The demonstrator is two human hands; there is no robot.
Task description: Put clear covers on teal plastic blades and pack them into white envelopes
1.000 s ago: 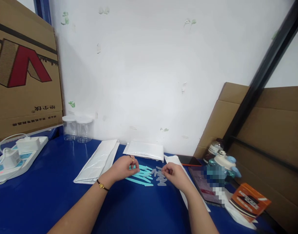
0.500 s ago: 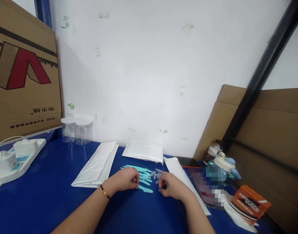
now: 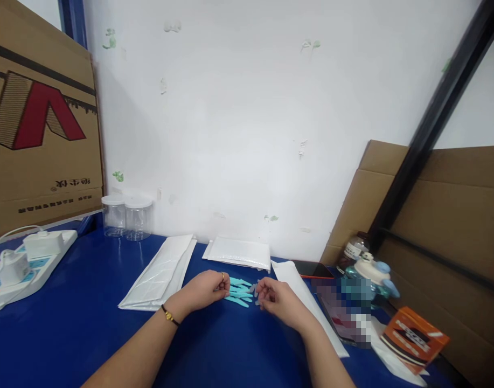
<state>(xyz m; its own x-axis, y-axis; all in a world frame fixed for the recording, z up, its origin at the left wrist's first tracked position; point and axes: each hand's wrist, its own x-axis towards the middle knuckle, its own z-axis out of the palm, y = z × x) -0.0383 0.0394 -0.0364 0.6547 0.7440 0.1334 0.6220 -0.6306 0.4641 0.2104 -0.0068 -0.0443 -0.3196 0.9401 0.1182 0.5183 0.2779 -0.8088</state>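
Several teal eyebrow razors (image 3: 240, 295) lie in a loose row on the blue table, their left ends hidden behind my left hand (image 3: 209, 289). My left hand is closed, thumb and forefinger pinched on the end of the nearest razor. A few small translucent grey blade caps (image 3: 255, 290) lie at the right end of the razors. Over these caps is my right hand (image 3: 279, 303), its fingers curled in; what they hold, if anything, is hidden.
White padded envelopes lie at left (image 3: 160, 275), at the back (image 3: 238, 253) and at right (image 3: 307, 302). A power strip (image 3: 48, 264) and clear jars (image 3: 138, 220) stand left. Phones, a teal bottle (image 3: 357, 283) and an orange box (image 3: 414, 339) are at right.
Both hands have moved slightly away from me. The separate razor near my left hand has gone up to the others, and my right hand has shifted left, over the caps.
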